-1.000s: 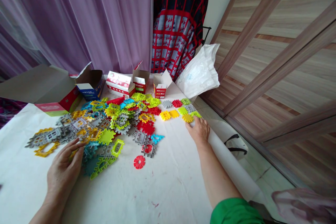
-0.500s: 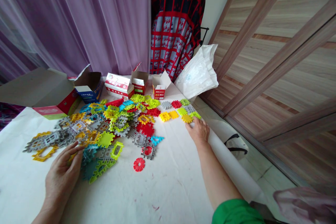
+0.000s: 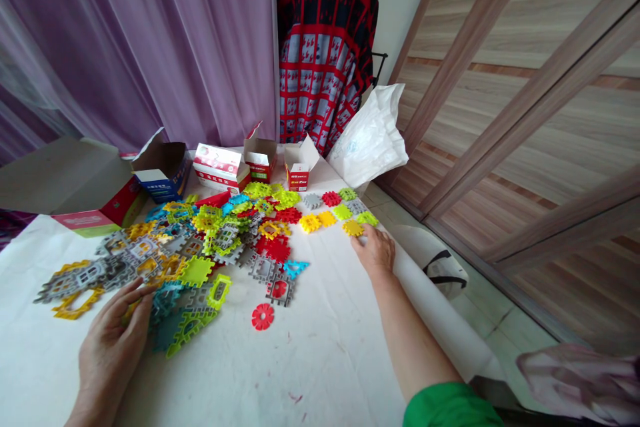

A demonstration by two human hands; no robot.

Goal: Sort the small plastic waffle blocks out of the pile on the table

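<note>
**Plastic building pieces [image 3: 220, 247] heaped on a white sheet [image 3: 320, 373]**

The left hand [image 3: 111, 340] rests against the heap's near edge, fingers curved and open, gripping nothing visible. The right hand [image 3: 374, 250] lies farther along, fingers slightly spread, just beside a yellow piece [image 3: 353, 228]. Small cardboard boxes [image 3: 220, 167] stand beyond.

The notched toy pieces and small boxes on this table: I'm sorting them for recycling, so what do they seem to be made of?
The red notched toy piece looks like moulded plastic: bright solid colour, a smooth, slightly glossy surface and crisp teeth. The small open box looks like thin printed card, with bent-back flaps and a plain pale inside.
</note>
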